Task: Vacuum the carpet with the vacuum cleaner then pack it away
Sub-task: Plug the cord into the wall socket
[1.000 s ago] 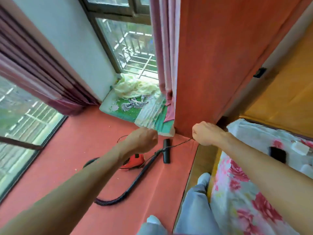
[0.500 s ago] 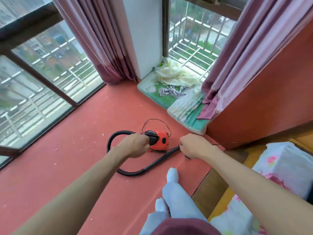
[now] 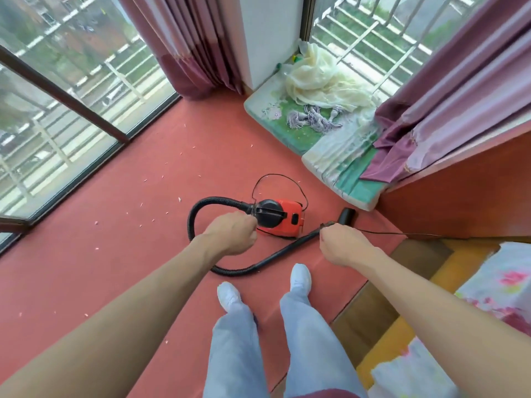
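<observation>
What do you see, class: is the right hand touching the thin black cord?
Touching. In the head view the cord runs straight into the curled fingers of the right hand.

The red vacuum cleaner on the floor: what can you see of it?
The vacuum cleaner is a red plastic canister with a black rounded front, lying on the red carpet. A black ribbed hose loops from its front round to a black nozzle on the floor. Its thin black cord arcs behind the body; the right hand pinches it, and the left hand seems to as well.
</observation>
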A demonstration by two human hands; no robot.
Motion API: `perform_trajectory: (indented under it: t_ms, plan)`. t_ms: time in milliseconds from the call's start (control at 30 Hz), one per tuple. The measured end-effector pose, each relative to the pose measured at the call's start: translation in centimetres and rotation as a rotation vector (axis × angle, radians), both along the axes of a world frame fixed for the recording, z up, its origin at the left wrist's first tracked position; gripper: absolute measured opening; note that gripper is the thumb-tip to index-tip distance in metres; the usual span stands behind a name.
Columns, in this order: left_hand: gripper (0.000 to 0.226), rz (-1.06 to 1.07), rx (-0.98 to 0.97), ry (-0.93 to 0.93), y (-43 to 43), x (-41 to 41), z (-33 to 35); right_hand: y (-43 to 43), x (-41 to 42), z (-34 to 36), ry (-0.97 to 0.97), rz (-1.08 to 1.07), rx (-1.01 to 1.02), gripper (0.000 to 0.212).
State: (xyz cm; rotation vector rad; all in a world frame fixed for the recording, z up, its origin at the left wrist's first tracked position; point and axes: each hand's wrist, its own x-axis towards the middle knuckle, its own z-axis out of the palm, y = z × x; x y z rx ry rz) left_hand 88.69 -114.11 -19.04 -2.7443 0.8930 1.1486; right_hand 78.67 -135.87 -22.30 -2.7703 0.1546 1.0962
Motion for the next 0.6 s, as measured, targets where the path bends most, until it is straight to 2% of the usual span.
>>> perform_trajectory:
  t_ms: [133,333,467,600]
  plan:
    - [0.019,-0.004,-0.041,0.048,0.3,4.2,-6.5,1.6,1.2,-5.5,0.036,-0.066,-0.015,0.028]
    - [0.022,0.044,-0.064,0.024,0.3,8.4,-19.1,3.3,3.5,-17.5,-0.061,-0.285,0.008,0.025]
    - [0.020,0.025,-0.134,0.036,-1.7,9.3,-26.7,3.2,4.7,-24.6,-0.121,-0.433,0.069,0.028]
    - [0.023,-0.012,-0.148,-0.001,-3.8,8.1,-36.1,2.7,4.8,-33.6,-0.063,-0.475,0.130,0.032]
